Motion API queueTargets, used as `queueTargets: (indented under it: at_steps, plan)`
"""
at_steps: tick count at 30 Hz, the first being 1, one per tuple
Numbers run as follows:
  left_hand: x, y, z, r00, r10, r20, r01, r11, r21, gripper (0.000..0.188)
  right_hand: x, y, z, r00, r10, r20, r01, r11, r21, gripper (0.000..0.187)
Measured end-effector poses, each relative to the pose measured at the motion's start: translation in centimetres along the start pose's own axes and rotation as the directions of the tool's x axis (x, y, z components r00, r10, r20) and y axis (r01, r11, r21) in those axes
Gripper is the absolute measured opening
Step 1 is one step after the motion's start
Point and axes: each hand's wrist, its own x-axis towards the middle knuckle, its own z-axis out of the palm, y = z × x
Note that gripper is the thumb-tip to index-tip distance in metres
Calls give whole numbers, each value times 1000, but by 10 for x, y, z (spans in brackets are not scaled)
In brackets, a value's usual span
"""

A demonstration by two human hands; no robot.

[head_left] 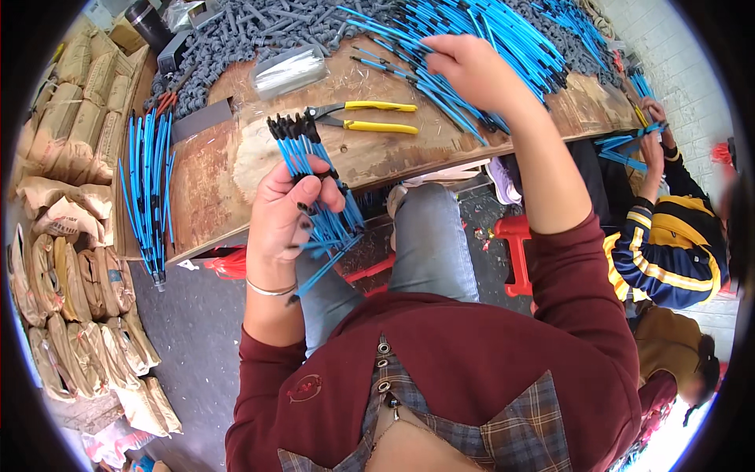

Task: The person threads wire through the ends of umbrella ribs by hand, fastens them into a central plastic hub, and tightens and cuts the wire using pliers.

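My left hand [279,208] is wrapped round a bundle of thin blue rods with black ends [296,149], held upright just in front of the table edge. Their lower ends fan out below my wrist above my lap. My right hand [476,72] reaches over the table to the large heap of blue rods [519,35]. Its thumb and fingers are pinched together on a blue rod at the heap's left side; the fingertips are partly hidden. Between my hands, pliers with yellow handles [381,126] lie on the wooden table [212,181], jaws beside the bundle's top.
Grey plastic plugs [259,31] are heaped at the back. A clear box of thin white strips [289,72] stands before them. Another blue rod bundle [149,189] overhangs the left edge. Brown paper packages [79,275] are stacked at left. A co-worker [668,236] handles blue rods at right.
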Motion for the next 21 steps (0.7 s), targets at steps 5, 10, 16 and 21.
queueTargets:
  at_steps: [5,10,16,21]
  plan:
    - [-3,2,8,1000,-12,-18,10,997,-78,17,9,24,51,995,-82,-49,81,996,-24,18]
    - [-5,-2,11,971,98,-220,-83,994,77,17,0,2,65,994,-5,-112,-3,997,-75,14]
    - [-6,-3,2,970,45,-237,-34,998,52,15,-24,-39,73,988,-129,-84,121,988,-99,13]
    - [-8,-5,-1,980,51,-195,-51,999,3,15,-36,-22,84,985,-109,-132,99,992,-84,13]
